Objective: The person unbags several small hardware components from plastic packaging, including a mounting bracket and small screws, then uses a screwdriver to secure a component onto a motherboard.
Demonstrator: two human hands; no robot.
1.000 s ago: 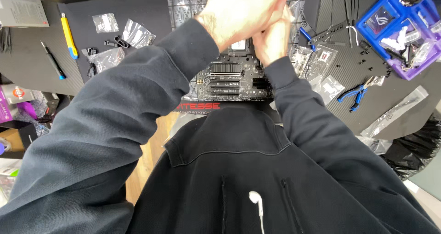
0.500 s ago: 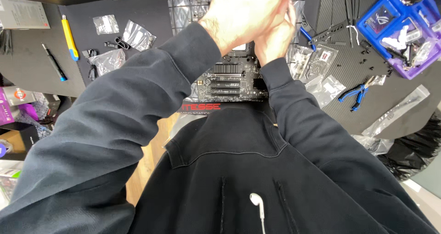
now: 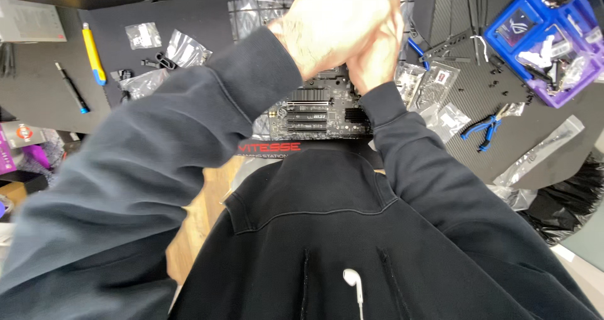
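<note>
Head view, dark circuit board [image 3: 318, 112] with ribbed black heatsinks, flat on desk, hands [image 3: 352, 34] clasped together above it, grip contents hidden

motherboard [image 3: 314, 112] top hidden behind clasped, blurred hands [image 3: 352, 27]

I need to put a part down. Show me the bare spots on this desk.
Bare mat lies between the yellow utility knife and the black pen, and above the blue pliers. It is crowded around the motherboard and the blue tray.
</note>
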